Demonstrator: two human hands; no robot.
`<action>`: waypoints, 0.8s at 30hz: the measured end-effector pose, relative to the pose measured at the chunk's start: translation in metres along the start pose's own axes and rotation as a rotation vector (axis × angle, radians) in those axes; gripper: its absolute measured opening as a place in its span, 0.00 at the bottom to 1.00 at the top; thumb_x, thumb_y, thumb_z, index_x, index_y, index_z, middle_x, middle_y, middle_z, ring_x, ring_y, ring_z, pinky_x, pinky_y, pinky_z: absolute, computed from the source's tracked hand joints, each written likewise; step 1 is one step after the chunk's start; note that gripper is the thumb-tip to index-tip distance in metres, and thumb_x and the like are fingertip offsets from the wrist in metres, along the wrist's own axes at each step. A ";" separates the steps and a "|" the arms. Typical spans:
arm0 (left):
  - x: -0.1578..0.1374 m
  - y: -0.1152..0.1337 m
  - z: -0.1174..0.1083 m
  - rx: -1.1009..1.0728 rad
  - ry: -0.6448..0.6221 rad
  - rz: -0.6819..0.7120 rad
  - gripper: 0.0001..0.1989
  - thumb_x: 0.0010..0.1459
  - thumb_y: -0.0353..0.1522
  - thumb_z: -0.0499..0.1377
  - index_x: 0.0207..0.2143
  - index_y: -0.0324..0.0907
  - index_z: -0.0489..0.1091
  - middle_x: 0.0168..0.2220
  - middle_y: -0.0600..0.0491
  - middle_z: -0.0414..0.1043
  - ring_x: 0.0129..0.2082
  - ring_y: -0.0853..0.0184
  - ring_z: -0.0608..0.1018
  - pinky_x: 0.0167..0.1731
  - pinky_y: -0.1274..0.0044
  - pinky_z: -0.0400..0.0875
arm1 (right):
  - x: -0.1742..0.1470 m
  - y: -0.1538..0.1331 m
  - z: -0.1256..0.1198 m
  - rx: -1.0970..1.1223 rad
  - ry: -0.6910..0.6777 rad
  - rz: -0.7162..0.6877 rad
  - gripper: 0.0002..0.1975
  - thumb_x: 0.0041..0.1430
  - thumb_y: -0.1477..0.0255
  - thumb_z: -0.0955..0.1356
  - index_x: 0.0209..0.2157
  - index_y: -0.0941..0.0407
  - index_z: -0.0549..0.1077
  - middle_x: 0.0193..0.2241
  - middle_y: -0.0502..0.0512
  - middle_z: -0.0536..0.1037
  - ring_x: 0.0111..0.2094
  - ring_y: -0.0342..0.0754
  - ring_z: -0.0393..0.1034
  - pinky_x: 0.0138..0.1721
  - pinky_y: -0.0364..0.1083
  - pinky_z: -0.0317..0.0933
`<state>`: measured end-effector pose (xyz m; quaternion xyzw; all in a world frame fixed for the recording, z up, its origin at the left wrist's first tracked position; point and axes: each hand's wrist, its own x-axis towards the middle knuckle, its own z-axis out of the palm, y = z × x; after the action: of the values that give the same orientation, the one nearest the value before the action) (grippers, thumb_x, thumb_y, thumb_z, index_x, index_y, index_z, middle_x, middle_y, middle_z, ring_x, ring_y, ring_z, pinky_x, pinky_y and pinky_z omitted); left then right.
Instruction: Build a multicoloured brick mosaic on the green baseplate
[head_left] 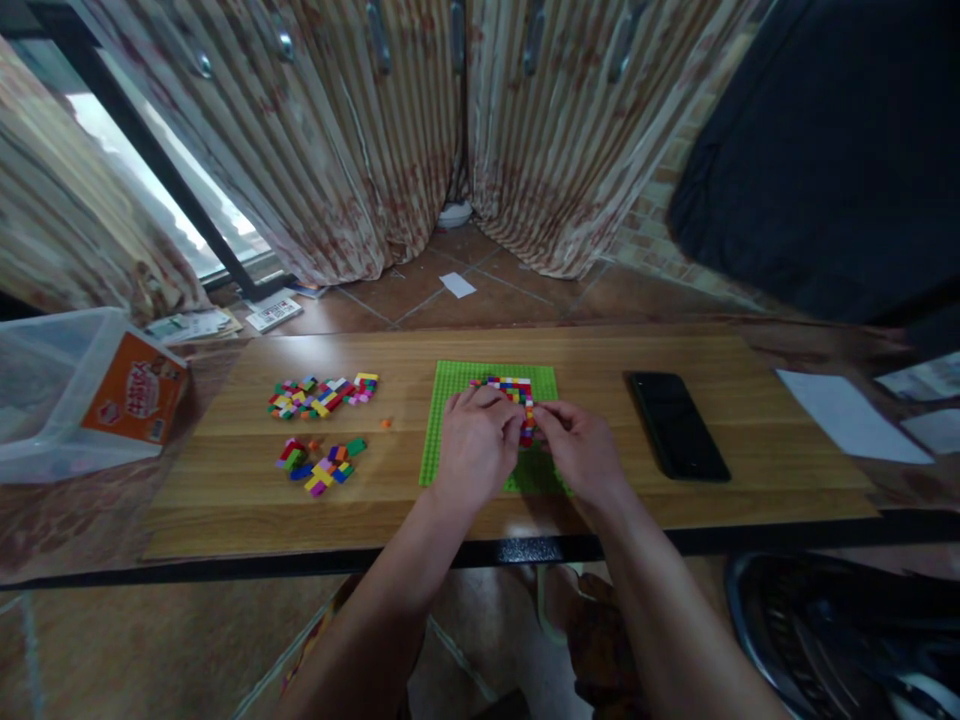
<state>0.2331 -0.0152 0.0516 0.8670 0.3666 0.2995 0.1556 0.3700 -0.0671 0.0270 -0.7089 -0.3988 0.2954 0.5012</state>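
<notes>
A green studded baseplate (435, 420) lies on the wooden table. Small colourful toy bricks (517, 384) are set on it in rows, partly hidden under my fingers. My left hand (480, 440) rests over the plate's middle, fingers curled and thumb bent in at the right side of the bricks. Against that same side, the thumb and fingers of my right hand (585, 450) come together in a pinch, close to the left fingertips. White, orange and red bricks show between the two hands. Whether either hand grips a loose brick is too small to make out.
Two heaps of loose bricks, one farther back (322, 396) and one nearer (322, 470), lie at left, with an orange brick (385, 423) apart. A black phone (677, 425) lies at right. Beyond the left end stands a clear plastic tub (60, 440).
</notes>
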 end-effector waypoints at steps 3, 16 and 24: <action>0.000 0.001 0.000 -0.002 0.003 -0.008 0.10 0.63 0.31 0.56 0.33 0.46 0.77 0.35 0.53 0.76 0.41 0.63 0.74 0.45 0.68 0.65 | 0.001 0.002 0.000 0.002 -0.015 -0.020 0.17 0.57 0.59 0.66 0.37 0.56 0.79 0.34 0.58 0.83 0.35 0.52 0.77 0.39 0.50 0.69; -0.025 0.011 0.004 0.215 -0.071 -0.003 0.19 0.62 0.29 0.53 0.54 0.44 0.71 0.53 0.46 0.72 0.52 0.55 0.70 0.53 0.58 0.63 | 0.001 0.001 0.000 -0.008 -0.009 -0.017 0.16 0.58 0.59 0.66 0.38 0.55 0.80 0.36 0.58 0.83 0.36 0.52 0.77 0.38 0.50 0.69; -0.037 0.015 0.009 0.334 -0.121 0.004 0.24 0.62 0.28 0.51 0.61 0.42 0.64 0.60 0.43 0.66 0.58 0.52 0.67 0.60 0.49 0.53 | 0.001 0.000 0.000 -0.003 -0.009 -0.024 0.17 0.57 0.58 0.66 0.37 0.56 0.79 0.35 0.58 0.83 0.34 0.52 0.76 0.37 0.50 0.69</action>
<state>0.2268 -0.0531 0.0368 0.8979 0.3995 0.1822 0.0307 0.3704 -0.0665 0.0268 -0.7036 -0.4099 0.2917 0.5018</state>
